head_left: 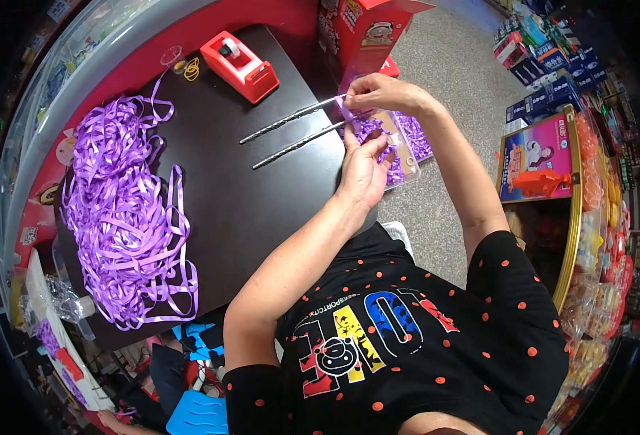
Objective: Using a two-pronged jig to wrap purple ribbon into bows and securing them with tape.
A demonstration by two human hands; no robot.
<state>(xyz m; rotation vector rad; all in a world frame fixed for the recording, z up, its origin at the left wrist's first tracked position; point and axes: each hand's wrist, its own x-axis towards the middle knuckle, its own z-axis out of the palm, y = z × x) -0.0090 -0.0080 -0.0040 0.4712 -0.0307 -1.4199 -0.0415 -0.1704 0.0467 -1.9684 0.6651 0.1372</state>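
Observation:
Two long spiral-fluted metal rods like drill bits (291, 150) lie side by side, jutting left over the dark table. Purple ribbon (344, 109) crosses their right ends, near the table's right edge. My right hand (384, 94) pinches the ribbon by the upper rod. Below it, my left hand (366, 172) is closed at the ribbon by the lower rod; its fingertips are partly hidden. Just beyond my hands, a clear plastic box (416, 174) contains crinkled purple ribbon pieces. A large tangled heap of purple ribbon (121, 217) covers the table's left side.
A red tape dispenser (244, 69) stands at the far end of the dark table (222, 217), near a clear cup (171, 56) and yellow rubber bands (192, 70). Beyond the right edge is a red carton (363, 36). Packed shelves line the right; a blue stool (198, 413) is lower left.

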